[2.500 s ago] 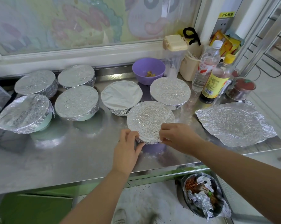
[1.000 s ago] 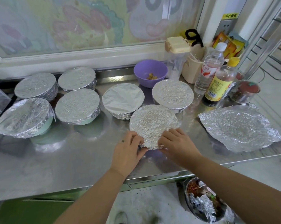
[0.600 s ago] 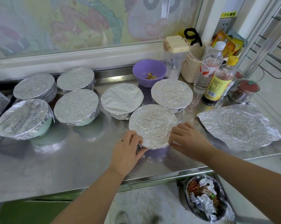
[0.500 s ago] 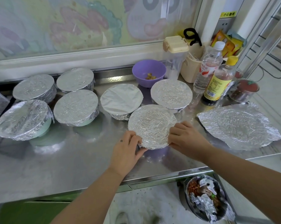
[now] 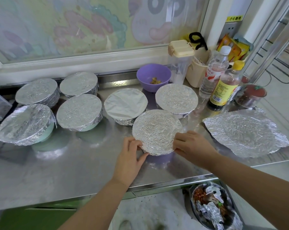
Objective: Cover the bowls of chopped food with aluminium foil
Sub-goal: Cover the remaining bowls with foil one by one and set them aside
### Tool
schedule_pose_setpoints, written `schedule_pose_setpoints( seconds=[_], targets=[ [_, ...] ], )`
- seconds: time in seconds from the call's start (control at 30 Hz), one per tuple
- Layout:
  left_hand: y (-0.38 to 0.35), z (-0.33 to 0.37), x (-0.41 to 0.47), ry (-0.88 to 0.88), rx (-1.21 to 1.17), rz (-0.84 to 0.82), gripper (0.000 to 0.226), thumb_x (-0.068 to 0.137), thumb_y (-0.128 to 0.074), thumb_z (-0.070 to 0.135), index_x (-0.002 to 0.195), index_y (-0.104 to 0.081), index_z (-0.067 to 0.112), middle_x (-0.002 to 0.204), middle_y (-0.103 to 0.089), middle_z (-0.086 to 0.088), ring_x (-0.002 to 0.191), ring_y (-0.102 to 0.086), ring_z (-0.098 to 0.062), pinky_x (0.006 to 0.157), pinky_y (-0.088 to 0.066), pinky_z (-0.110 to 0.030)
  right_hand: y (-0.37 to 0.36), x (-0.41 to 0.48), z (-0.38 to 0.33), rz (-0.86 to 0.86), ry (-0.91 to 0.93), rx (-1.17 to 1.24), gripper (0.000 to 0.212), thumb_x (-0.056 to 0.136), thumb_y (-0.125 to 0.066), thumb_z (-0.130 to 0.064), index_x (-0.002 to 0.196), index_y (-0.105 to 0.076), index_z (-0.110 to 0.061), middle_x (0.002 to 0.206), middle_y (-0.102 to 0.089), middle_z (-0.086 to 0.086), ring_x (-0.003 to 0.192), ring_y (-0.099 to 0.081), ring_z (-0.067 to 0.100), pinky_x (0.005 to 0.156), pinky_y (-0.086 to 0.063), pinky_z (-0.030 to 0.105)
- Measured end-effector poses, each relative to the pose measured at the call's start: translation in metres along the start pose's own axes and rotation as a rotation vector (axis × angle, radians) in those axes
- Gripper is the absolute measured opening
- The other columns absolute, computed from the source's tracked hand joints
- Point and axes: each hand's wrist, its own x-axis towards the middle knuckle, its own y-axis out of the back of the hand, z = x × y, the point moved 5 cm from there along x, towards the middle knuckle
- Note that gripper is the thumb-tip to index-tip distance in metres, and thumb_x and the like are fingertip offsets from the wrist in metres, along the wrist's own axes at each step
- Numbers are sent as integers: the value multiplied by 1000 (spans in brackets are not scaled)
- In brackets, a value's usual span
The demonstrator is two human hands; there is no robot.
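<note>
A foil-covered bowl (image 5: pixel 157 130) stands near the front of the steel counter (image 5: pixel 65 166), its purple base showing below the foil. My left hand (image 5: pixel 130 155) pinches the foil at its front-left rim. My right hand (image 5: pixel 191 146) presses the foil against its right rim. Several other foil-covered bowls stand behind and to the left, among them one (image 5: pixel 125 103) with smooth foil and one (image 5: pixel 177 98) at the right. An uncovered purple bowl (image 5: pixel 153 77) with a few food bits stands at the back. A loose crinkled foil sheet (image 5: pixel 245 130) lies flat at the right.
Bottles (image 5: pixel 225 85), a clear jug with a beige lid (image 5: pixel 180 62), a beige holder (image 5: pixel 196 72) and a red-topped jar (image 5: pixel 251 97) crowd the back right corner. A bin (image 5: pixel 213 208) with foil scraps sits on the floor below the counter's front edge.
My right hand has slid from the bowl's front rim round to its right side, pressing the foil down. My left hand has stayed at the front-left rim.
</note>
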Motion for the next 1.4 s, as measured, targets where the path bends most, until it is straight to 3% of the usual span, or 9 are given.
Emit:
schedule_pose_setpoints(
  seconds=[0.27, 0.53, 0.67, 0.8, 0.93, 1.03, 1.13, 1.27, 1.4],
  targets=[
    [-6, 6, -6, 211, -182, -7, 37, 84, -78, 10, 111, -54, 19, 118, -33, 14, 86, -67, -1, 83, -55, -19, -2, -4, 1, 55, -94, 15, 10, 80, -72, -16, 75, -64, -20, 80, -61, -5, 45, -45, 18, 43, -45, 32],
    [-18, 22, -12, 450, -387, 13, 50, 85, -64, -8, 108, -45, 33, 119, -39, 3, 82, -63, -4, 80, -51, -14, -5, -8, 4, 29, -182, 68, 12, 82, -75, -14, 77, -66, -20, 83, -60, -6, 50, -54, 19, 43, -49, 36],
    [-16, 19, -12, 531, -463, 12, 48, 88, -58, -6, 111, -42, 33, 112, -51, -1, 87, -63, -13, 78, -53, -22, -1, -8, 1, -3, -196, 144, 10, 87, -65, -35, 89, -68, -26, 96, -61, -11, 57, -57, 12, 49, -54, 36],
    [-14, 16, -14, 834, -714, 95, 44, 96, -54, 5, 129, -38, 28, 106, -54, -1, 84, -59, -20, 76, -54, -39, 6, -24, 16, -36, -577, 314, 63, 79, -71, -62, 133, -55, -33, 125, -46, -17, 71, -56, 2, 67, -54, 20],
    [-27, 37, -13, 1267, -1109, -5, 17, 102, -52, 29, 118, -52, 26, 118, -56, -2, 103, -58, -25, 80, -58, -44, 3, -26, 39, 148, -1043, 682, 48, 101, -58, -37, 145, -51, -18, 135, -57, -4, 103, -64, 11, 90, -53, 32],
    [-31, 44, -4, 1348, -1294, -9, 32, 104, -49, 21, 135, -51, 13, 128, -53, -12, 104, -56, -29, 85, -54, -44, -16, -21, 49, 109, -1186, 826, 39, 104, -55, -30, 136, -61, -9, 131, -66, 7, 117, -63, 26, 106, -48, 51],
    [-30, 45, 6, 1388, -1356, 47, 31, 103, -44, 5, 133, -53, 4, 125, -60, -18, 94, -61, -28, 90, -50, -46, -28, -13, 47, 108, -1219, 879, 20, 99, -61, -23, 97, -73, -7, 102, -73, 21, 102, -66, 46, 96, -50, 63],
    [-32, 44, 10, 1418, -1384, 77, 31, 101, -40, -5, 127, -57, 1, 122, -64, -19, 108, -62, -35, 93, -52, -50, -36, -9, 42, 115, -1293, 925, 35, 96, -63, -11, 67, -73, -30, 92, -76, 17, 98, -69, 46, 90, -54, 64],
    [-27, 51, 13, 1426, -1414, 70, 27, 100, -39, -9, 111, -61, 2, 103, -68, -18, 90, -65, -31, 75, -56, -47, -35, -9, 43, 134, -1348, 948, 37, 92, -63, -6, 65, -77, -28, 94, -73, 24, 100, -66, 49, 90, -53, 66]
  ],
)
